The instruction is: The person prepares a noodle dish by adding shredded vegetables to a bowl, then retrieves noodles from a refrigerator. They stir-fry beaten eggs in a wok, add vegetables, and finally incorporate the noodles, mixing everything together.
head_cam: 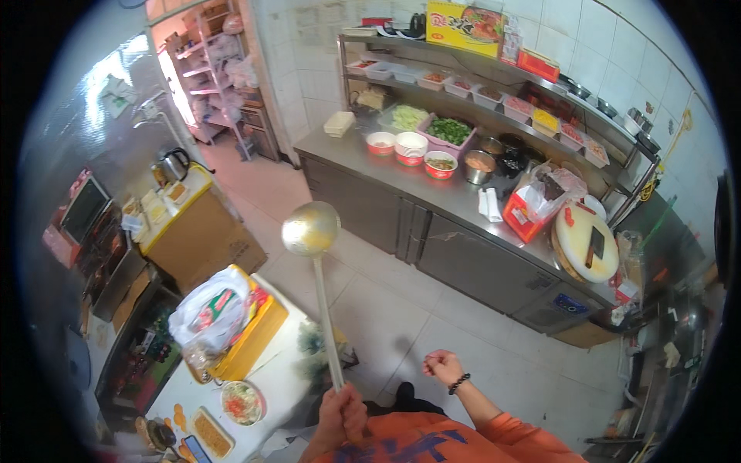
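A long-handled metal ladle point(311, 231) points up and away in the middle of the view, its round bowl on top with yellowish residue. My left hand point(341, 410) is closed around the lower end of its handle, just in front of the orange shirt. My right hand point(443, 367), with a dark bead bracelet at the wrist, hangs over the tiled floor with its fingers curled; nothing shows in it. On the white table to the lower left, a bowl of chopped vegetables point(243, 403) stands near a tray of brown grains point(213, 433).
A steel counter point(370, 173) crosses the far side, with paper bowls, a tub of greens point(450, 131) and a round chopping board point(602, 254) bearing a cleaver. A yellow box point(260, 335) with plastic bags stands on the white table. Tiled floor point(382, 289) lies between. A doorway opens at upper left.
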Tool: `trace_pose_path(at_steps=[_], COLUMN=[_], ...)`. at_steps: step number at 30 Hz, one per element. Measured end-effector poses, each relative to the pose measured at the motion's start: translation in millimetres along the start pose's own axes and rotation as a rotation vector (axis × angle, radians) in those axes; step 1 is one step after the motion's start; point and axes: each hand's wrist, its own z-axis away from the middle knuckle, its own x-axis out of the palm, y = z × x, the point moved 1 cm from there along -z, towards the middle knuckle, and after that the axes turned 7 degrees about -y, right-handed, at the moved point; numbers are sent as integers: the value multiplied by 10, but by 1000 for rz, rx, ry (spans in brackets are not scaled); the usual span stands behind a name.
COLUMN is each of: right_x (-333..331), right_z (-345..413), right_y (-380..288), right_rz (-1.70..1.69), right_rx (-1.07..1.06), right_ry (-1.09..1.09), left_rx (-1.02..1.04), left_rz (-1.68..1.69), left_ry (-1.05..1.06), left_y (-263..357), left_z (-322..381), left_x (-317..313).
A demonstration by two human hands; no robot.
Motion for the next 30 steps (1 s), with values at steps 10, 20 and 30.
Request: trace_pose_path(at_steps=[10,20,30], right_x=[-18,646,4185], right_z=[-1300,-3958,-6798], right_y=[-669,-2243,-3381], right_rz=[-73,128,526], right_rx=[134,35,-143], right_ry=[-69,-178,-771], left_rx=[44,287,628], left_rz=[-45,97,64], left_ry=[105,256,626], left_y=[1026,2898,3964], left_z=[-1960,-3261,-2748], left_x=[-217,-620,-1350])
